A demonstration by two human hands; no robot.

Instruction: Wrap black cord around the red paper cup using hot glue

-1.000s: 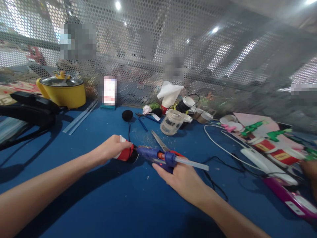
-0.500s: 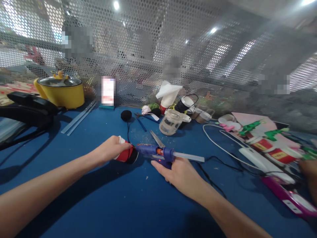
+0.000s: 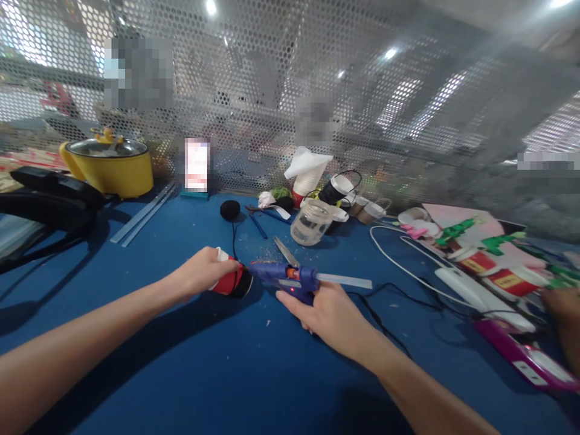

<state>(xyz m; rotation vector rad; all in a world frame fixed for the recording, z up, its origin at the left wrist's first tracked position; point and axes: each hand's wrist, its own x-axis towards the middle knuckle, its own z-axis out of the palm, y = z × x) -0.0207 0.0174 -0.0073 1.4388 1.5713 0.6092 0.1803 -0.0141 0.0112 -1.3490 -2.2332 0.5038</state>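
Blue tabletop [image 3: 181,374]: glue gun [image 3: 290,279] lies crosswise, nozzle leftward.

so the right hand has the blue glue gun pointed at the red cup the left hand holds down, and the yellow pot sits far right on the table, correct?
Not quite. In the head view the yellow pot sits at the far left of the blue table, not the far right. The rest holds: the right hand holds the blue glue gun, pointed at the red cup under the left hand.

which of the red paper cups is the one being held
The red paper cup lying on its side in the left hand, against the glue gun nozzle. The other red cups lie untouched at the far right.
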